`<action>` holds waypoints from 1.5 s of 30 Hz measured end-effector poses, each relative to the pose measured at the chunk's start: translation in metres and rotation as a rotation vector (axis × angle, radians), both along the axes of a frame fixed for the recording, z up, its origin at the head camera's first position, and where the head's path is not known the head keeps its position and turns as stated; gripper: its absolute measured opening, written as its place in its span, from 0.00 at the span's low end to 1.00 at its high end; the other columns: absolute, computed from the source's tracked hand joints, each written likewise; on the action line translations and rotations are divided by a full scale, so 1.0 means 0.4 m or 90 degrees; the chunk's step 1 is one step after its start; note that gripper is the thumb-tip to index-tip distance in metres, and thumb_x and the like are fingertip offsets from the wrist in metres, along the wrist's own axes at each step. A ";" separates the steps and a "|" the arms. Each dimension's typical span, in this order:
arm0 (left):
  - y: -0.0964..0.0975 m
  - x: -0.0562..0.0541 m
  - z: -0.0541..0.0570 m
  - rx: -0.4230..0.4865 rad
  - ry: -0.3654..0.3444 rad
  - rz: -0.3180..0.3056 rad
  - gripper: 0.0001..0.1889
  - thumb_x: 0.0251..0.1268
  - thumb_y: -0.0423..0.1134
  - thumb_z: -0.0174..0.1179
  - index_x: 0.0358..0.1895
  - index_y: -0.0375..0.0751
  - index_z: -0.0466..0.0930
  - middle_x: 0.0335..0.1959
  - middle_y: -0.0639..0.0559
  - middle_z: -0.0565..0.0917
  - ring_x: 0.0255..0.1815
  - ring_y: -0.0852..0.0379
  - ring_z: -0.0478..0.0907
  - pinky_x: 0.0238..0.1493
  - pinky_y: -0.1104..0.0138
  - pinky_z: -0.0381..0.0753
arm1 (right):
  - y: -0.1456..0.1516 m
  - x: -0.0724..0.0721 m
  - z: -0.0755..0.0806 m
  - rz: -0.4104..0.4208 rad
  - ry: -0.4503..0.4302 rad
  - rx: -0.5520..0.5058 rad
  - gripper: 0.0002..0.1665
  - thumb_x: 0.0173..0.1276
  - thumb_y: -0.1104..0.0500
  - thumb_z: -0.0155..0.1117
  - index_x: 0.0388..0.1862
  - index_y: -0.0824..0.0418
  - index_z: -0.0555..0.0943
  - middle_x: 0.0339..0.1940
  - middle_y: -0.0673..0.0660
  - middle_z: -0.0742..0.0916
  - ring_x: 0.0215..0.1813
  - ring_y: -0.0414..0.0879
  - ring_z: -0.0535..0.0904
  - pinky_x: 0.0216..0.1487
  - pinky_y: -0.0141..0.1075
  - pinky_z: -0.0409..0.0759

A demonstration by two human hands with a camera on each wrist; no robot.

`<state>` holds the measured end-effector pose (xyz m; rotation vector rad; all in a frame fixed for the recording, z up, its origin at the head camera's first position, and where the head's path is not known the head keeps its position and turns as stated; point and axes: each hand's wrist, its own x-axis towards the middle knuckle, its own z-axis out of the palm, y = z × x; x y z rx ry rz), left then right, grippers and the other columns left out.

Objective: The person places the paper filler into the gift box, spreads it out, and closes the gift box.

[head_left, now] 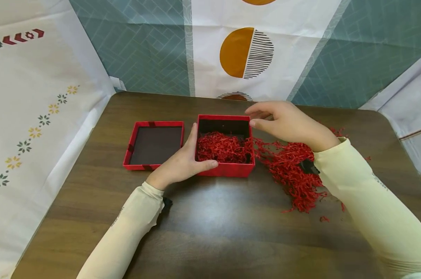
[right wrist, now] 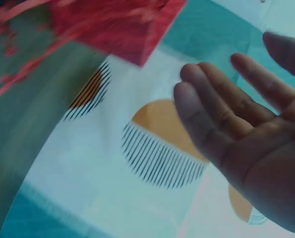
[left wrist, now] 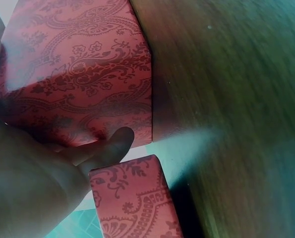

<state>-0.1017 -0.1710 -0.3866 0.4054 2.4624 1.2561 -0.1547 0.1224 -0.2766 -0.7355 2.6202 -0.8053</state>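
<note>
A red patterned box [head_left: 228, 169] with a dark inside stands in the middle of the table, uncovered. Crinkled red paper shred [head_left: 222, 147] lies in it, and some strands trail over its right edge. My left hand [head_left: 182, 162] steadies the box at its near left corner, thumb straight along the front and fingers straight along the left side. Beside the box's far right corner, my right hand [head_left: 283, 120] hovers with fingers loosely bent. In the right wrist view that hand [right wrist: 246, 119] appears palm showing, with nothing in it.
Left of the box, a shallow red lid [head_left: 156, 145] lies inside up, close to my left hand. A loose heap of red paper shred [head_left: 294, 174] spreads under my right forearm, with stray bits around it. A patterned curtain [head_left: 154, 50] hangs behind the wooden table [head_left: 210, 240].
</note>
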 end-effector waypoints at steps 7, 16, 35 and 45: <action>-0.002 -0.002 -0.001 -0.005 0.008 -0.002 0.63 0.63 0.64 0.65 0.79 0.60 0.16 0.81 0.62 0.26 0.81 0.51 0.39 0.74 0.49 0.55 | 0.096 0.028 -0.062 0.042 -0.086 0.128 0.59 0.64 0.33 0.69 0.84 0.54 0.52 0.81 0.59 0.60 0.78 0.60 0.56 0.71 0.61 0.59; -0.004 0.003 0.000 -0.011 0.010 0.000 0.63 0.64 0.63 0.65 0.78 0.61 0.15 0.80 0.63 0.25 0.81 0.51 0.38 0.74 0.48 0.54 | 0.186 0.068 -0.119 -0.004 -0.107 0.164 0.69 0.58 0.35 0.76 0.85 0.53 0.44 0.83 0.64 0.51 0.80 0.67 0.44 0.69 0.69 0.52; 0.009 -0.002 -0.004 -0.013 0.012 -0.001 0.63 0.63 0.64 0.65 0.79 0.61 0.16 0.81 0.61 0.27 0.81 0.49 0.41 0.72 0.46 0.57 | 0.276 0.169 -0.225 -0.056 0.055 0.266 0.62 0.58 0.36 0.77 0.83 0.56 0.57 0.66 0.75 0.68 0.57 0.71 0.75 0.45 0.60 0.78; 0.008 -0.002 -0.008 -0.001 0.013 0.000 0.63 0.63 0.63 0.66 0.79 0.61 0.16 0.81 0.61 0.27 0.81 0.51 0.38 0.73 0.47 0.55 | 0.297 0.139 -0.279 -0.066 0.000 0.238 0.51 0.62 0.42 0.75 0.77 0.62 0.66 0.59 0.72 0.73 0.36 0.53 0.81 0.39 0.52 0.79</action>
